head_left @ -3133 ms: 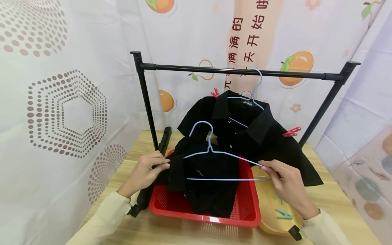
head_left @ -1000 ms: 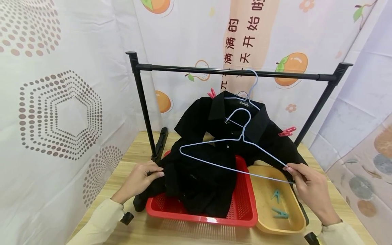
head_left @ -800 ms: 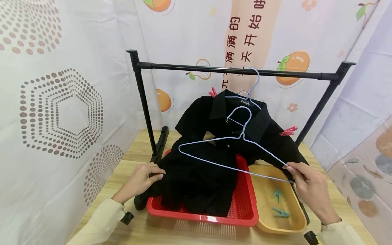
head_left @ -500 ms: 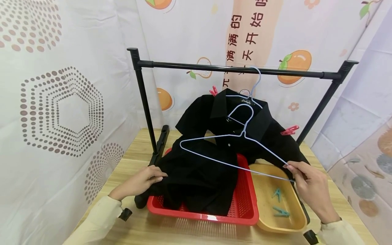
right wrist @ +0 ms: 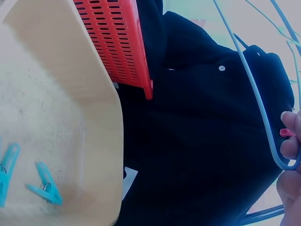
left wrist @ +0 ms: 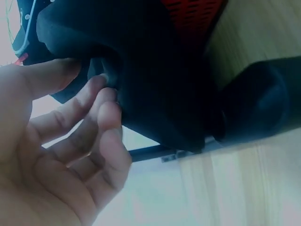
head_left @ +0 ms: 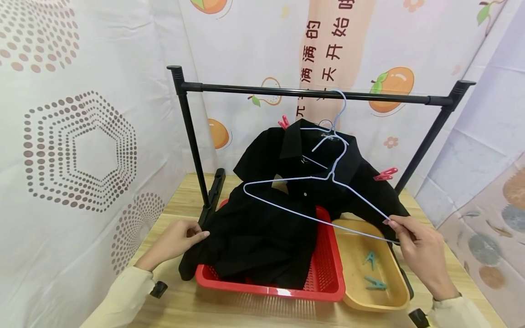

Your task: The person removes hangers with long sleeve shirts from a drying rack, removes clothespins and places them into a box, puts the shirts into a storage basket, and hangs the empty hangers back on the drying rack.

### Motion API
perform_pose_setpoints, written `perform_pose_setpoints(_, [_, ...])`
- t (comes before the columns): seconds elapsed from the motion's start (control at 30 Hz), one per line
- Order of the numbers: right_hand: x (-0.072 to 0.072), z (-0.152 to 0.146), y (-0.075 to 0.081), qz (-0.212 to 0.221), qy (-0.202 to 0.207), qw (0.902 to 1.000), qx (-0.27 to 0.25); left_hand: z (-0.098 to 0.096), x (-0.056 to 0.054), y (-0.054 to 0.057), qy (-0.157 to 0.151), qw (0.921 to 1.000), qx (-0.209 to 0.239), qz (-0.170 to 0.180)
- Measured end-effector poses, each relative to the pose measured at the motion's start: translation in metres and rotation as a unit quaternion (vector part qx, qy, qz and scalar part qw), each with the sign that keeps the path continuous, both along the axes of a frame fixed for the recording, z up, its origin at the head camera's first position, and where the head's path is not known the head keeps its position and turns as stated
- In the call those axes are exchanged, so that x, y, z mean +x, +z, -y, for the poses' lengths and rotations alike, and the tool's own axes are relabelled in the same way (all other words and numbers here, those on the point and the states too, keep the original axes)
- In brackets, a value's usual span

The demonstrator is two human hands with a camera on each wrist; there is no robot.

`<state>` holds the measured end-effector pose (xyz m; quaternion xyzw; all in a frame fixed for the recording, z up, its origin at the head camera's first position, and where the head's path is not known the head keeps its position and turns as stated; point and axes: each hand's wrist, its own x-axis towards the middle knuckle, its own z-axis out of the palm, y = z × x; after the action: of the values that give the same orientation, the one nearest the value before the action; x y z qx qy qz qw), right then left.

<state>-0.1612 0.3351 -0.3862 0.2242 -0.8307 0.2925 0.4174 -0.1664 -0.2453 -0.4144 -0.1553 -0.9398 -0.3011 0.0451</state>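
Observation:
My right hand (head_left: pixel 424 253) pinches one end of a pale blue wire hanger (head_left: pixel 287 179), which overlaps a black shirt in the head view. At the left, my left hand (head_left: pixel 176 241) holds the edge of another black garment (head_left: pixel 262 237) that is heaped over a red basket (head_left: pixel 270 290). Its fabric sits between thumb and fingertips in the left wrist view. Behind hangs the black collared shirt (head_left: pixel 258 155) on a second blue hanger (head_left: pixel 342 107), with red clothespins (head_left: pixel 385 174) at its shoulders.
A black rack's bar (head_left: pixel 262 91) spans the back, and its left foot (head_left: pixel 217 187) stands beside the basket. To the basket's right is a yellow tray (head_left: pixel 352 291) with teal clothespins (head_left: pixel 375 283). Patterned curtains (head_left: pixel 102 45) enclose the wooden table (head_left: pixel 184 300).
The held hanger has come out of the heaped garment's collar and moved right and up with my right hand. The garment's collar has turned out of sight; my left hand has shifted slightly left.

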Motion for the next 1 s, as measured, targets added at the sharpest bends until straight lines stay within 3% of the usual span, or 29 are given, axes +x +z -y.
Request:
perform_pose_setpoints(0.3, [0.002, -0.005, 0.009, -0.006, 0.017, 0.9992, -0.037, 0.003, 0.006, -0.013, -0.025, 0.9971, 0.025, 0.068])
perform_pose_setpoints(0.53, [0.003, -0.01, 0.015, -0.025, -0.002, 0.9993, -0.027, -0.002, 0.009, -0.018, 0.007, 0.9862, 0.079, 0.146])
perform_pose_setpoints(1.0, [0.011, -0.022, 0.023, -0.056, -0.025, 0.9973, -0.04, -0.009, 0.014, -0.016, 0.033, 0.9814, 0.096, 0.163])
